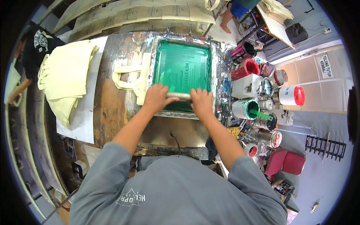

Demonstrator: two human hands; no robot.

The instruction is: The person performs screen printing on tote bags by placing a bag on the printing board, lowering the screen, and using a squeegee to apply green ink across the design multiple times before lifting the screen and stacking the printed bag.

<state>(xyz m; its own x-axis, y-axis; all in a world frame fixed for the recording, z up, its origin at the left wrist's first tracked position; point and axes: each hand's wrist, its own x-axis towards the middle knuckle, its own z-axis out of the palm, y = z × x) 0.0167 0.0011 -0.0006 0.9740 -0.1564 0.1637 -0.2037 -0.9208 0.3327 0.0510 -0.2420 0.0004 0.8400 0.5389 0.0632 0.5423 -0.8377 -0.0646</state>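
Both my hands grip a squeegee with a pale handle, held crosswise near the close end of a screen-printing frame. My left hand is closed on its left end, the thumb pointing inward. My right hand wraps the right end. Green ink covers the mesh inside the frame, and a darker printed design shows through it. From under the frame's left side sticks out a cream fabric bag, its handle loop lying on the table. The squeegee's blade is hidden beneath the handle.
A stack of cream bags lies on a white board at the table's left. Ink cans line the right, including a green-ink can with a green spatula. Racks of printed bags stand behind. Another person is far left.
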